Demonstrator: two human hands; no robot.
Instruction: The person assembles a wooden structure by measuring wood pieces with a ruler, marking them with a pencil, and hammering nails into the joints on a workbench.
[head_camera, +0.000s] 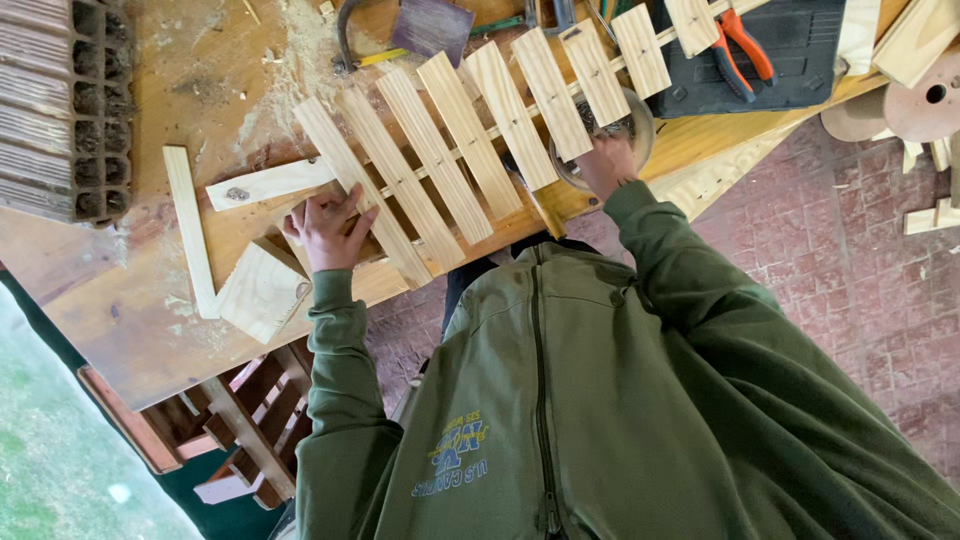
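— Panel position? 
— The slatted wooden panel is laid diagonally across the workbench, its long axis running lower-left to upper-right.

— Hands? 
— Its near end is pressed by the left hand, fingers spread flat. A round tin is reached into by the right hand; its grip cannot be told.

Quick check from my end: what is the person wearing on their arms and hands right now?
Both arms are covered by long olive-green sleeves of a zip-front sweatshirt, with ribbed cuffs at the wrists. The left hand and right hand are bare: no gloves, rings or watch visible. A yellow and blue printed emblem sits on the chest.
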